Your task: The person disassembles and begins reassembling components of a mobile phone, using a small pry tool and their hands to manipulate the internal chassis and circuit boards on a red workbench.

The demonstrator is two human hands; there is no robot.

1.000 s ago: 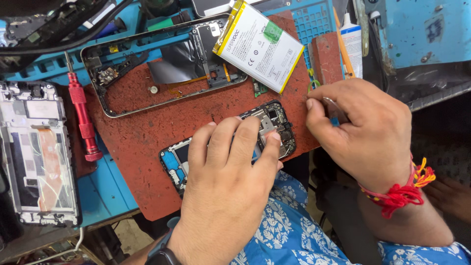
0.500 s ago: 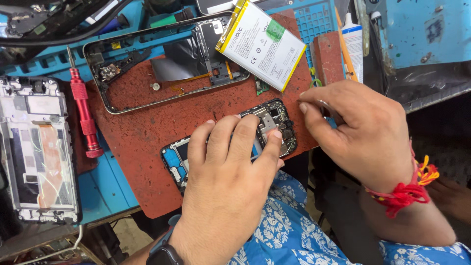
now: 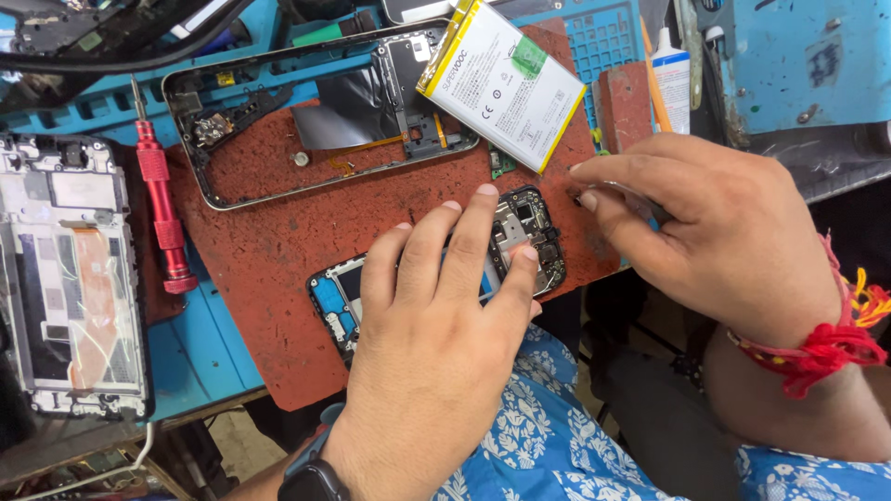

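Observation:
My left hand (image 3: 436, 343) lies flat on an opened phone (image 3: 531, 232) and holds it down on a red cork mat (image 3: 269, 250). The fingers cover the phone's middle, so only its camera end and its blue lower end show. My right hand (image 3: 715, 232) hovers at the mat's right edge, just right of the phone's camera end. Its thumb and forefinger pinch a thin metal tool (image 3: 620, 191), most of which is hidden in the hand. A red thread band circles that wrist.
A stripped phone frame (image 3: 278, 121) lies at the back of the mat, with a white and yellow battery (image 3: 506, 83) leaning on it. A red screwdriver (image 3: 162, 209) and another opened phone chassis (image 3: 70, 278) sit at the left on the blue work mat (image 3: 200, 343). A small glue bottle (image 3: 670, 74) stands at the back right.
My right hand has shifted slightly left, bringing its pinched fingertips closer to the phone's camera end. My left hand has stayed pressed on the phone.

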